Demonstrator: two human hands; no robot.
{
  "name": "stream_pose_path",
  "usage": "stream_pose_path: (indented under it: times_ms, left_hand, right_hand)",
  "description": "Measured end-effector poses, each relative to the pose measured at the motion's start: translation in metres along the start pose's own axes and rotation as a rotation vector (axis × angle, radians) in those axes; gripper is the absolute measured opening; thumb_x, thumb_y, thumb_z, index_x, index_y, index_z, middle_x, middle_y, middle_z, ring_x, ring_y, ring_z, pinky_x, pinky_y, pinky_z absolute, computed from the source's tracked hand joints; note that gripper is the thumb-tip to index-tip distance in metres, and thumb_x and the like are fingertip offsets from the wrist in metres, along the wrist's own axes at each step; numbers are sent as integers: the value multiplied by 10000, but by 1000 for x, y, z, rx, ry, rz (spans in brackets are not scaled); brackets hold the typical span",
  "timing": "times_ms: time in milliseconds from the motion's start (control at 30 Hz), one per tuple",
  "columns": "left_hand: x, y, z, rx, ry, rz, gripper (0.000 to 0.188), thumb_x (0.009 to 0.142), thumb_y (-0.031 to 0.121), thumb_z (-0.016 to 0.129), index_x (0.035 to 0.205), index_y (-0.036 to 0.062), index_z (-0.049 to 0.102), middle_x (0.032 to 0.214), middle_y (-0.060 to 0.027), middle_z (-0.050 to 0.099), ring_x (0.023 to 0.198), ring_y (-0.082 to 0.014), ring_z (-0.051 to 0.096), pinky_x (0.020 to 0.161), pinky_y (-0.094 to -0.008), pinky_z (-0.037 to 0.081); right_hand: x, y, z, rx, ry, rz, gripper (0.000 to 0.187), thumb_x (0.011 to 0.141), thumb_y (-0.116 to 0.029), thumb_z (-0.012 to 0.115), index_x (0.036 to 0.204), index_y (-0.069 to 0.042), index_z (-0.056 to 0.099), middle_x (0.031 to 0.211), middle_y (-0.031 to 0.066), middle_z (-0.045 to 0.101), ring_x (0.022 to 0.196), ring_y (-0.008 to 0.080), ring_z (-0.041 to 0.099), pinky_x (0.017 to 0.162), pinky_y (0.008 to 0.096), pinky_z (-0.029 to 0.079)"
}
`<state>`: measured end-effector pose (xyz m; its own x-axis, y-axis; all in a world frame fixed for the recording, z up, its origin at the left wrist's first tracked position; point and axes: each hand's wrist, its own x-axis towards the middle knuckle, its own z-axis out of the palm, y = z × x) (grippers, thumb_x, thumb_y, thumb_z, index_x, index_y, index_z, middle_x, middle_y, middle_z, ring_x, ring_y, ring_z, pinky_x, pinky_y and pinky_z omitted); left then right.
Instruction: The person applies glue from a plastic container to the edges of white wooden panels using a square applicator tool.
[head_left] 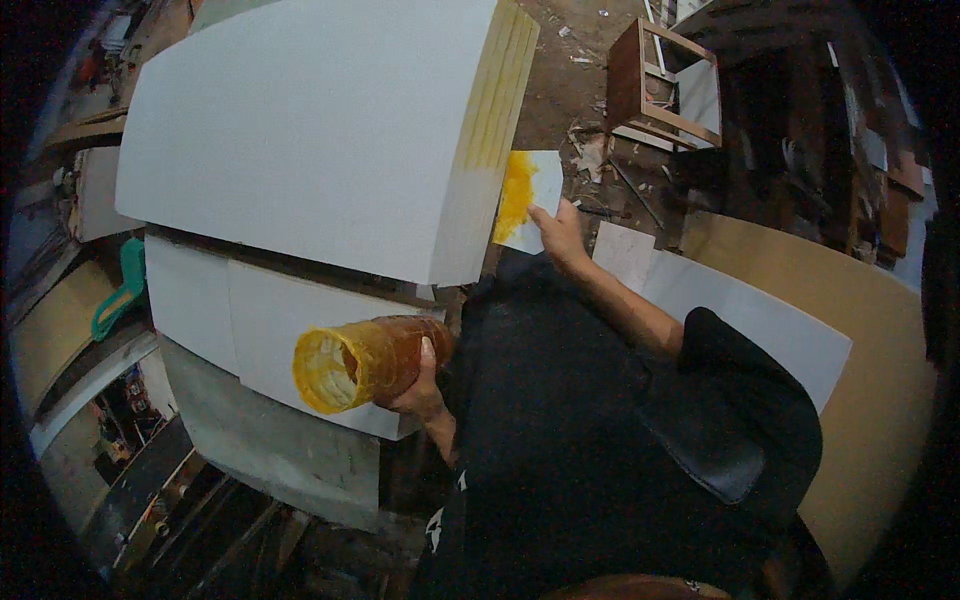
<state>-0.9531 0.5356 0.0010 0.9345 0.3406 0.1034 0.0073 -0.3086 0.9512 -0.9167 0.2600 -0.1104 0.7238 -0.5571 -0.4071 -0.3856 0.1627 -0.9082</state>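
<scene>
Head view: glue work at stacked white boards (pixel 310 130).
Left hand (pixel 420 385): fingers clenched round glue jar (pixel 365 362), lower centre, mouth facing left.
Right hand (pixel 560 235): fingers pinching glue-smeared card (pixel 528 198), centre, just right of yellowed board edge (pixel 495 120); nearer hand.

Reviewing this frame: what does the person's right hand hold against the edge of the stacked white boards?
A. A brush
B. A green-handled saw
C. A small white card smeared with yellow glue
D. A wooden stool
C: the right hand pinches a small white card smeared with yellow glue beside the yellow-coated edge of the stacked white boards.
</scene>
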Motion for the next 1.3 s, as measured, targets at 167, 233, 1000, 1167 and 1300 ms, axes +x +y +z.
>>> stream_pose_path:
  times_ms: [167, 233, 1000, 1167, 1300]
  left_hand:
    - [1, 9, 0, -1, -35, -23, 783, 638, 88, 831, 1302, -38, 436, 1263, -166, 542, 1135, -295, 561, 990, -408, 466]
    - [4, 15, 2, 65, -53, 23, 771, 643, 81, 825, 1298, -43, 438, 1252, -170, 547, 1132, -296, 560, 989, -410, 467]
    - [2, -7, -3, -153, -21, 24, 716, 625, 40, 842, 1261, -10, 518, 1263, -145, 563, 1156, -267, 541, 1027, -414, 422]
    - [11, 2, 4, -135, -88, 10, 755, 618, 65, 845, 1276, -20, 483, 1265, -151, 551, 1150, -278, 546, 1014, -420, 434]
    - [11, 0, -1, -33, -71, 79, 745, 620, 62, 838, 1272, -22, 487, 1247, -151, 563, 1131, -280, 560, 1011, -421, 437]
  right_hand:
    - [4, 12, 0, -23, -36, 4, 244, 867, -89, 618, 1074, 39, 596, 961, 82, 671, 806, 141, 629, 739, 293, 498]
    - [-1, 4, 3, 12, -17, 10, 240, 867, -86, 619, 1071, 37, 598, 967, 82, 671, 802, 140, 628, 738, 293, 498]
    - [-45, -61, 29, -227, -228, -212, 351, 823, -87, 519, 1148, 48, 528, 893, 168, 601, 763, 289, 577, 740, 399, 469]
    - [-34, -45, -6, -284, -7, -69, 308, 838, -126, 543, 1092, 46, 568, 937, 115, 641, 790, 184, 606, 728, 338, 484]
    - [-14, -26, 8, -154, 19, -93, 289, 814, -127, 504, 1036, 33, 598, 878, 153, 662, 820, 256, 633, 782, 386, 484]
